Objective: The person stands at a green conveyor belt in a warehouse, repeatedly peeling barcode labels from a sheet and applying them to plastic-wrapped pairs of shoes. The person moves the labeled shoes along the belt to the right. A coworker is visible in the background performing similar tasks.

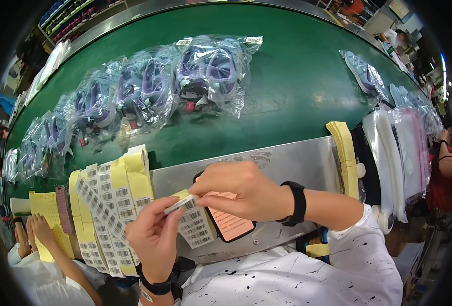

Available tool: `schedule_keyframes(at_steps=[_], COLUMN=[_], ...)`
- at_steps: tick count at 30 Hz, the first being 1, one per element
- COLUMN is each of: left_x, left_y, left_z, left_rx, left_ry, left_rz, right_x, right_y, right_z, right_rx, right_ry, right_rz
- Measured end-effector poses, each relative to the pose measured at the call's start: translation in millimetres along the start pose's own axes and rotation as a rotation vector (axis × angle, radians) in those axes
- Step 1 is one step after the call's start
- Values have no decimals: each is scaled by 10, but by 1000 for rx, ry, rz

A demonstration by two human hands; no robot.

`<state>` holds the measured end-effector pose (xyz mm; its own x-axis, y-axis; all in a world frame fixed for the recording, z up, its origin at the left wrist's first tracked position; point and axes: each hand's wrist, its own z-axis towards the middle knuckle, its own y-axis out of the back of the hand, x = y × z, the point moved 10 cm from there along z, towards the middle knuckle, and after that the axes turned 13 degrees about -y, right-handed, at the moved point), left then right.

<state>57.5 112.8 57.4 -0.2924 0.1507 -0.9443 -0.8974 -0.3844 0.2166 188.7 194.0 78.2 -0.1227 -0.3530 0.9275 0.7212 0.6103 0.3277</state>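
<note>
At the far left, a co-worker's hands [34,229] are seen resting on a yellow sheet [45,214]. Beside them, fanned strips of barcode labels [103,204] on yellow backing are draped over the edge of the metal worktop [287,163].

The left hand [154,237] is raised near centre, its grip closed on a small white label [181,203] pinched between thumb and fingers. The right hand [241,191] meets it from the other side, fingertips clamped on the same label, which is held just above a dark-framed device with a pinkish screen [228,222] lying on the worktop. A loose label sheet [198,227] lies touching the device's left edge.

The step in hand is judged to be the peeling of one label from its backing. The next move is judged to call for a clean separation without creasing, and a steady two-handed hold.

Beyond the worktop, a green conveyor belt [287,76] is noted, carrying a row of clear bags of purple shoes [205,71]. To the right, a yellow paper stack [345,153] and upright clear bags [404,153] are recorded, with a further person at the frame edge. Shelving and workshop clutter are visible behind.
</note>
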Motion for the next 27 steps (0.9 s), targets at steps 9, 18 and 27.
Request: schedule_keyframes(at_steps=[9, 18, 27], left_x=[-58, -93, -32], left_y=[-55, -125, -188], left_z=[21, 42, 44], left_rx=[50, 29, 28], left_ry=[-24, -82, -37], left_rz=[75, 167, 146], right_x=[259, 229, 122], right_y=[48, 69, 138], right_z=[-71, -142, -185], right_rx=[-143, -199, -259], right_ry=[239, 276, 235], right_rz=[-265, -358, -301])
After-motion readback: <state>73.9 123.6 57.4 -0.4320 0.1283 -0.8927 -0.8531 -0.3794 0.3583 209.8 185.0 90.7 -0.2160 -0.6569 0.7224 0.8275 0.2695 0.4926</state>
